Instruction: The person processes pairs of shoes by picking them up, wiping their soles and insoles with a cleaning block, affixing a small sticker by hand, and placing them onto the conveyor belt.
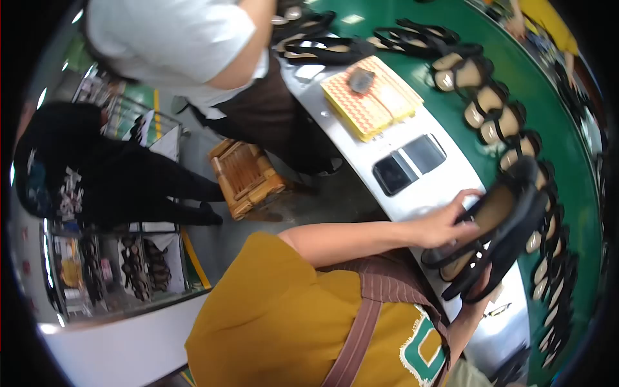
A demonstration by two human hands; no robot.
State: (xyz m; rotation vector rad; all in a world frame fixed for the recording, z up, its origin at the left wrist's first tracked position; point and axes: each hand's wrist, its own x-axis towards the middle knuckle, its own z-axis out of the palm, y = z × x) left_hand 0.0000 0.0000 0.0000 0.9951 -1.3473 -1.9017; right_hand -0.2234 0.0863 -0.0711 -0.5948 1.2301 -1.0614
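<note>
A pair of black shoes (509, 206) with tan insoles is held over the right edge of the white table. My left hand (445, 226) reaches across from the left, its fingers closed on the heel and strap part of the shoes. From below, my right hand (480, 284) grips them near the heel end, partly hidden behind the black uppers. The two shoes lie close together, soles and toes pointing toward the upper right.
On the white table (419, 200) lie a dark phone (394, 173), a grey-screened device (424, 155) and a yellow patterned box (371, 97) with a dark lump on top. Several black shoes line the green belt (567, 148). A co-worker (174, 45) stands beside a wooden stool (245, 177); another wears black (109, 168).
</note>
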